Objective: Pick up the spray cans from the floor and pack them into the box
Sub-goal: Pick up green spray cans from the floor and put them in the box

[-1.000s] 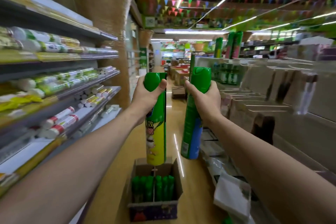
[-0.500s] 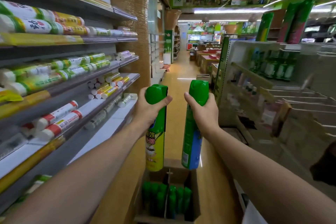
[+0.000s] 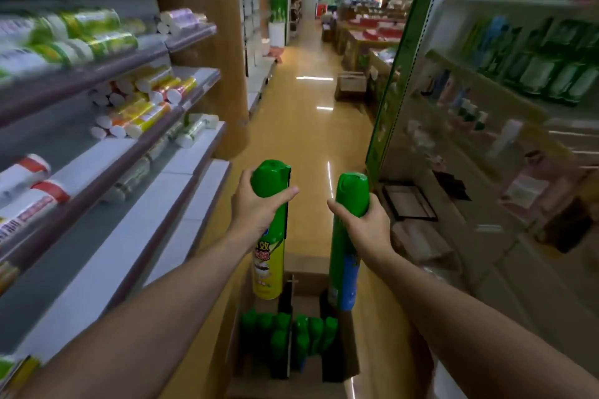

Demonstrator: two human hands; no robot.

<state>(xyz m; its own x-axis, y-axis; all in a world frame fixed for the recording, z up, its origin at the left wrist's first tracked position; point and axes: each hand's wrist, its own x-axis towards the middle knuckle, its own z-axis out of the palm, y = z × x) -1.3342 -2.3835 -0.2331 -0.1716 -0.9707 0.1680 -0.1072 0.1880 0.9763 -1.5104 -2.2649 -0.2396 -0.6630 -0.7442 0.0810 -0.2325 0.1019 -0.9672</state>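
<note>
My left hand [image 3: 256, 207] grips a tall green and yellow spray can [image 3: 270, 249] just below its green cap, held upright. In my right hand [image 3: 366, 227] is a green and blue spray can [image 3: 345, 272], also upright and held near the cap. Both cans hang over an open cardboard box [image 3: 351, 353] on the floor below. Their lower ends sit above the far end of the box. Several green-capped cans [image 3: 288, 334] stand inside the box, split by a cardboard divider [image 3: 289, 324].
Store shelves [image 3: 113, 152] with rolled goods run along the left. A green-edged shelf unit [image 3: 486, 126] with bottles stands on the right. The yellow aisle floor [image 3: 304, 126] stretches ahead, with a small carton [image 3: 351, 86] further down.
Both hands have come down with their cans toward the box. The view has tilted downward, and the box sits closer beneath the cans.
</note>
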